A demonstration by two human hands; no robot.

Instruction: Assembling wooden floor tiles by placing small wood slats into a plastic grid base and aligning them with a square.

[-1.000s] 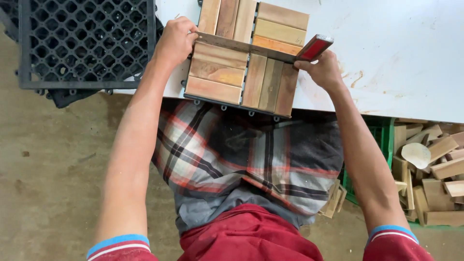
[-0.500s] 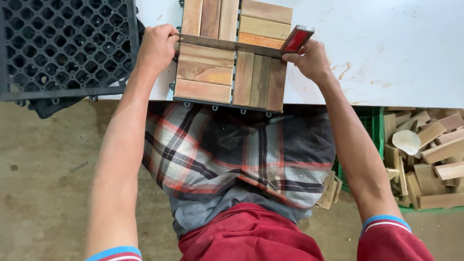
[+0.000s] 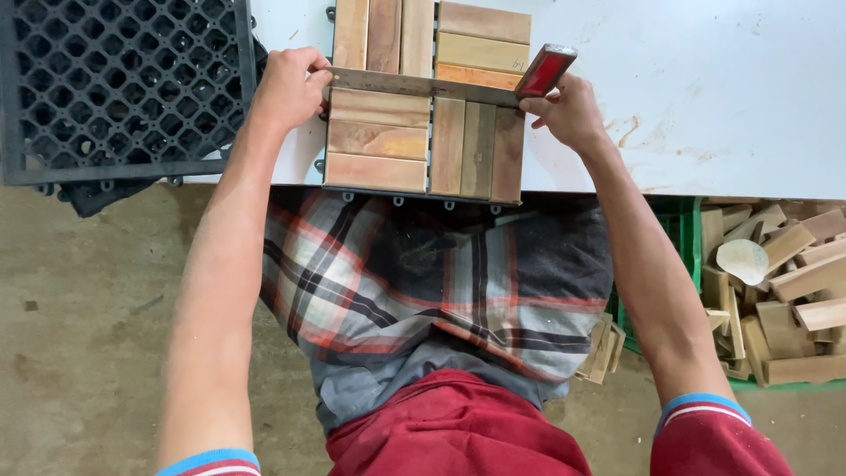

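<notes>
Wooden slat tile [image 3: 423,132] top centre of frame, on white table [image 3: 705,97]; metal try square [image 3: 441,85] across it, left hand [image 3: 291,85] clenched on blade end, right hand [image 3: 568,110] gripping red handle [image 3: 545,70].

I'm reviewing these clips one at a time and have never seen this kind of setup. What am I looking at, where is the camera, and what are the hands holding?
There is no machine here: a person works with two bare hands, and the one camera sits on their head, looking down past their arms and checked cloth. On the white table lies a square wooden slat tile, its near edge reaching the table's edge. Both hands press a metal try square across it: the left hand holds the blade's end, the right hand has its grip at the red handle. A black plastic grid lies to the left. A green crate of wood offcuts stands below on the right.
</notes>
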